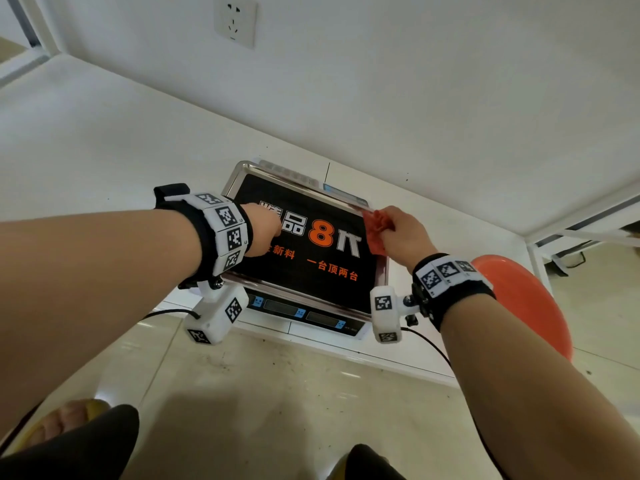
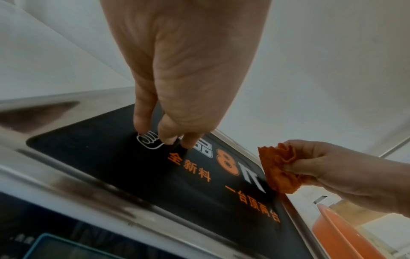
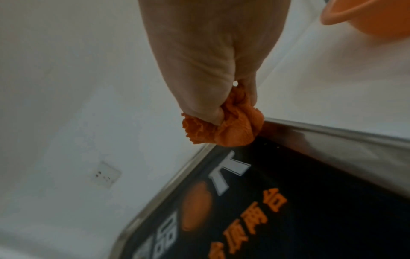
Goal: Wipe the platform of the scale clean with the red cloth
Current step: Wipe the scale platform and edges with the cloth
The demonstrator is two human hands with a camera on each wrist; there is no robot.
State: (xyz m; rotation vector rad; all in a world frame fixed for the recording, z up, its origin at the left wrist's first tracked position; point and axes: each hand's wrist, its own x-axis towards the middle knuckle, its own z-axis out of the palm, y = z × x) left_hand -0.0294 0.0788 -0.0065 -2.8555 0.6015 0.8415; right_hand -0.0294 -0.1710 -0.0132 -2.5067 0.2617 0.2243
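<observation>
The scale (image 1: 311, 317) sits on a white counter, its steel-rimmed platform (image 1: 304, 271) covered by a black sheet with orange and white print. My right hand (image 1: 398, 233) pinches the bunched red cloth (image 1: 375, 230) at the platform's far right corner; the cloth (image 3: 221, 129) hangs from my fingertips (image 3: 213, 115) onto the rim (image 3: 332, 140). My left hand (image 1: 263, 230) rests its straight fingertips (image 2: 168, 138) on the black sheet (image 2: 133, 166) near the left side. In the left wrist view the cloth (image 2: 279, 168) sits in the right hand (image 2: 332, 171).
An orange plastic basin (image 1: 519, 303) stands on the counter right of the scale. The white wall with a socket (image 1: 235, 20) rises just behind. The scale's display panel (image 1: 304, 311) faces me at the counter's front edge. Tiled floor lies below.
</observation>
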